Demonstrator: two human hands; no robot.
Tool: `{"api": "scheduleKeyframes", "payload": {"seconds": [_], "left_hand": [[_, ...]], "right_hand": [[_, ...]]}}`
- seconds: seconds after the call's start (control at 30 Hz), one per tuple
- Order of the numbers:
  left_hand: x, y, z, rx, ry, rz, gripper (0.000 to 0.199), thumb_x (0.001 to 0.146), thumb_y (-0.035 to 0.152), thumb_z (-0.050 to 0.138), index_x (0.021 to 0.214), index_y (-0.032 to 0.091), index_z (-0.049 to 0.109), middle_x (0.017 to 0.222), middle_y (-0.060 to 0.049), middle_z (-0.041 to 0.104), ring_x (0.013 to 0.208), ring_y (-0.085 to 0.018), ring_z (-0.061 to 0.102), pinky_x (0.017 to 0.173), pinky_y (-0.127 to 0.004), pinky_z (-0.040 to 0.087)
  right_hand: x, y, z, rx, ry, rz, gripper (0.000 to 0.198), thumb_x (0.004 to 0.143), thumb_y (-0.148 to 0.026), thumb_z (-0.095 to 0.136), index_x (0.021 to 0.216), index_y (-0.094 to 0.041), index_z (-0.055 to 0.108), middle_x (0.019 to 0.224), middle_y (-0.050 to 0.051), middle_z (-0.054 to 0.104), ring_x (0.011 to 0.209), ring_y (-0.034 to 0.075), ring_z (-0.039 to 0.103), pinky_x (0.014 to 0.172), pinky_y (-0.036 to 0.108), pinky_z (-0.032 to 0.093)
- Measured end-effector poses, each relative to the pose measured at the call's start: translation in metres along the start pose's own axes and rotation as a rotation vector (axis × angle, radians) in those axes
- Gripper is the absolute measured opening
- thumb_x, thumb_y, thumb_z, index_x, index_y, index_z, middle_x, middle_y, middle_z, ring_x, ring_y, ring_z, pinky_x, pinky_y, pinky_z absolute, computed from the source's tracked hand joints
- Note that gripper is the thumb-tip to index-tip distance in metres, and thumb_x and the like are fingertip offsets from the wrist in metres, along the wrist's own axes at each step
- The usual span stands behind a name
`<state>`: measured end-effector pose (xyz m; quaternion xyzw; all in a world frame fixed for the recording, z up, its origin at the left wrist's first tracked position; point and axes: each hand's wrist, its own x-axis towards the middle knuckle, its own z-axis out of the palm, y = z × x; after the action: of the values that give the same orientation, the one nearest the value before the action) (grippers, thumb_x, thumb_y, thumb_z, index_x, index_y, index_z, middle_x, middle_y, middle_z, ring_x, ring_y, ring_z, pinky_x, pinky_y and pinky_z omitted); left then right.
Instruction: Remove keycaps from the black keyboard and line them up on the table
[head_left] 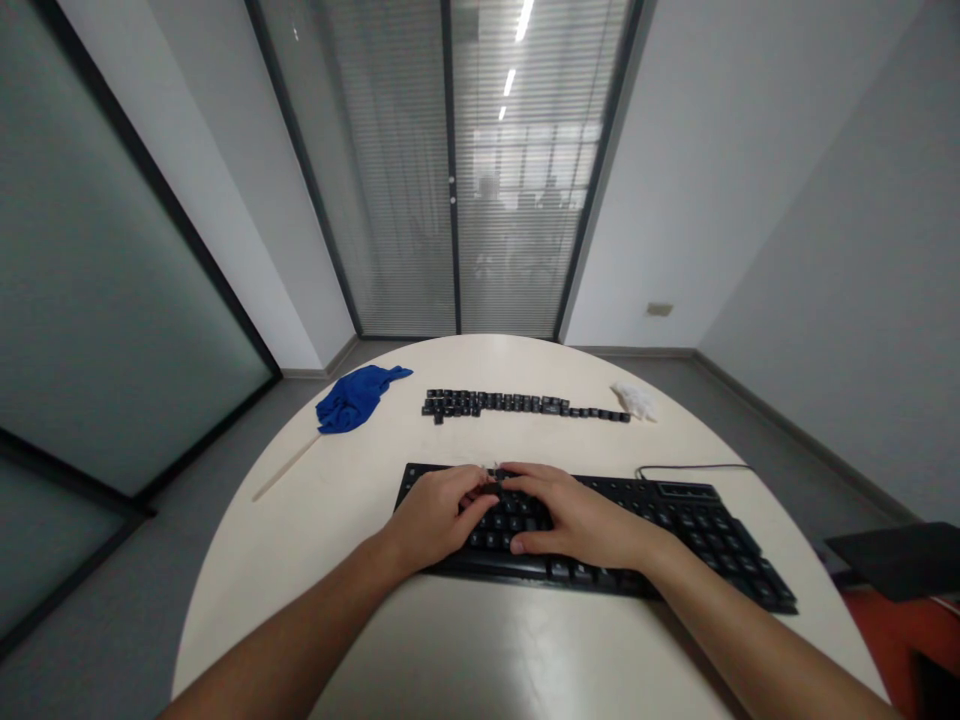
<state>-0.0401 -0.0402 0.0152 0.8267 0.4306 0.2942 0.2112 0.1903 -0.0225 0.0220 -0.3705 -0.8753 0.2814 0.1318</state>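
Observation:
A black keyboard (622, 575) lies before me on the table, some of its keycaps off along the top and left. My left hand (442, 510) is over its left part, thumb and forefinger pinched together on something too small and hidden to name. A bit of pale material shows by the fingertips of both hands. My right hand (566, 510) rests on the middle of the keyboard, fingers stretched towards the left fingertips and thumb apart on the lower keys. Beyond the keyboard, loose black keycaps (517, 403) are laid out in rows.
On the left of the round white table (315, 560) lie a blue cloth (356, 400) and a thin wooden stick (285, 468). A crumpled white tissue (635, 402) sits at the right end of the keycaps. The keyboard's cable (694, 466) runs right. A dark chair part (896, 560) stands at the right.

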Motion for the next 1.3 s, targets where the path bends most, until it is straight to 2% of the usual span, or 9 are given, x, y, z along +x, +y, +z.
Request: {"api": "scheduleKeyframes", "payload": {"seconds": [0.13, 0.23, 0.47, 0.67, 0.77, 1.07, 1.3], "left_hand": [[0.003, -0.005, 0.005, -0.284, 0.038, -0.232, 0.014, 0.091, 0.030, 0.056, 0.084, 0.018, 0.057, 0.074, -0.003, 0.069, 0.067, -0.017, 0.066, 0.061, -0.025, 0.049], [0.003, -0.007, 0.008, -0.437, 0.034, -0.293, 0.014, 0.089, 0.031, 0.057, 0.085, 0.018, 0.054, 0.078, -0.004, 0.071, 0.074, -0.019, 0.070, 0.065, -0.027, 0.053], [0.004, -0.010, 0.011, -0.556, 0.050, -0.298, 0.016, 0.087, 0.031, 0.060, 0.082, 0.018, 0.052, 0.076, -0.001, 0.068, 0.073, -0.017, 0.071, 0.066, -0.027, 0.055], [0.007, -0.017, 0.011, -0.674, 0.074, -0.411, 0.020, 0.087, 0.033, 0.062, 0.085, 0.016, 0.053, 0.085, -0.005, 0.068, 0.072, -0.017, 0.072, 0.062, -0.025, 0.055], [0.008, -0.017, 0.010, -0.703, 0.077, -0.409, 0.020, 0.086, 0.032, 0.063, 0.088, 0.015, 0.055, 0.086, -0.006, 0.068, 0.074, -0.017, 0.073, 0.064, -0.024, 0.054], [0.009, -0.014, 0.008, -0.765, 0.130, -0.429, 0.023, 0.084, 0.034, 0.067, 0.087, 0.014, 0.055, 0.089, -0.007, 0.072, 0.076, -0.017, 0.074, 0.066, -0.024, 0.055], [0.008, -0.016, 0.009, -0.789, 0.105, -0.401, 0.021, 0.083, 0.032, 0.068, 0.086, 0.014, 0.058, 0.086, -0.006, 0.073, 0.076, -0.016, 0.073, 0.066, -0.023, 0.055]], "right_hand": [[0.000, 0.001, 0.001, 0.004, -0.003, 0.010, 0.072, 0.075, -0.053, 0.072, 0.137, -0.023, 0.053, 0.149, 0.012, 0.041, 0.137, 0.030, 0.039, 0.114, 0.045, 0.029], [0.000, 0.000, 0.001, 0.009, 0.003, 0.000, 0.072, 0.074, -0.052, 0.073, 0.137, -0.022, 0.054, 0.149, 0.013, 0.042, 0.136, 0.031, 0.039, 0.114, 0.047, 0.030], [-0.001, 0.001, 0.002, 0.008, 0.003, -0.002, 0.072, 0.075, -0.054, 0.072, 0.137, -0.023, 0.053, 0.150, 0.013, 0.041, 0.137, 0.031, 0.038, 0.114, 0.047, 0.030], [-0.001, 0.002, 0.003, 0.018, 0.016, 0.005, 0.074, 0.073, -0.055, 0.073, 0.137, -0.023, 0.054, 0.149, 0.013, 0.042, 0.136, 0.032, 0.040, 0.113, 0.046, 0.031], [0.000, 0.002, 0.003, 0.037, 0.021, 0.006, 0.073, 0.073, -0.054, 0.074, 0.136, -0.025, 0.054, 0.148, 0.012, 0.044, 0.135, 0.031, 0.041, 0.113, 0.046, 0.031], [0.008, 0.000, 0.011, 0.188, 0.176, -0.026, 0.038, 0.082, -0.038, 0.069, 0.118, -0.025, 0.066, 0.132, 0.007, 0.060, 0.120, 0.023, 0.056, 0.107, 0.041, 0.040], [0.013, -0.002, 0.016, 0.226, 0.249, 0.002, 0.023, 0.084, -0.031, 0.067, 0.106, -0.024, 0.070, 0.109, 0.004, 0.071, 0.104, 0.021, 0.063, 0.097, 0.037, 0.046]]}}
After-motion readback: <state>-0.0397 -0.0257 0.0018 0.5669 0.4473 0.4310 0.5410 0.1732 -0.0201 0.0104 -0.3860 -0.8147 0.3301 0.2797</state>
